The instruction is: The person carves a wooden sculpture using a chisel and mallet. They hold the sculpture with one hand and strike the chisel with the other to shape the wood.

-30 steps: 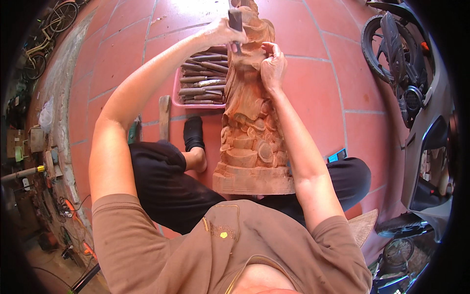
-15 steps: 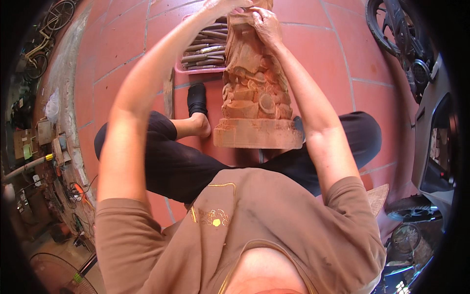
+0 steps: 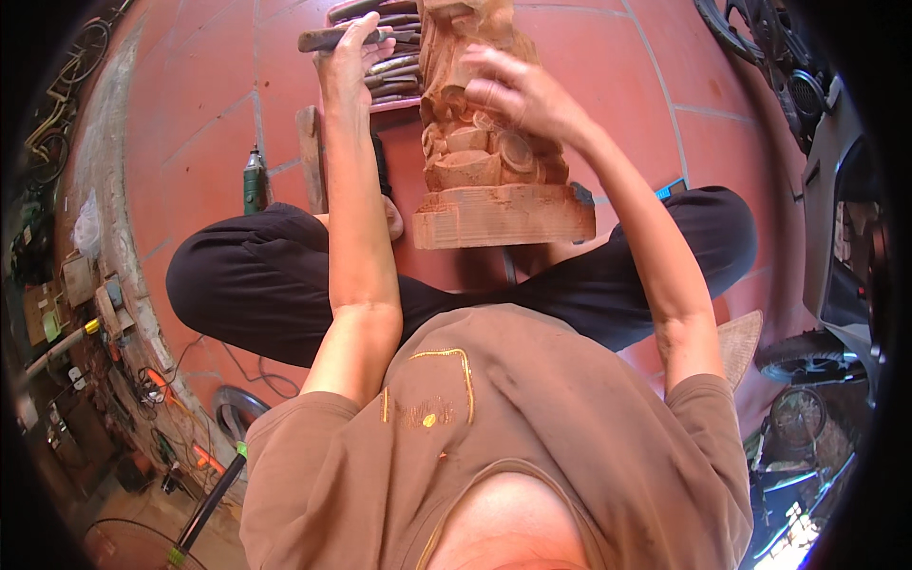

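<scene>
A brown wooden carving (image 3: 503,214) stands upright between my legs on its thick base, its sides cut with rounded shapes and folds. Left of it, over a pink tray (image 3: 394,106) of carving tools, my left hand (image 3: 353,62) grips a carving tool (image 3: 320,40) by its dark handle. The tool's working end is hard to make out against the others. My right hand (image 3: 532,100) hovers at the carving's front with fingers bent and apart, slightly blurred. Nothing shows in it, and whether it touches the wood I cannot tell.
A green power tool (image 3: 254,182) stands beside my left knee, near a wooden bar (image 3: 309,157). Something blue (image 3: 671,188) lies by my right knee. A motorbike (image 3: 841,256) is at the right; at the left are bicycles (image 3: 71,95), cables and clutter along a low ledge.
My left hand has left the top of the carving and now holds a carving tool over the tray. My right hand has come down nearer me. The carving sits higher in view.
</scene>
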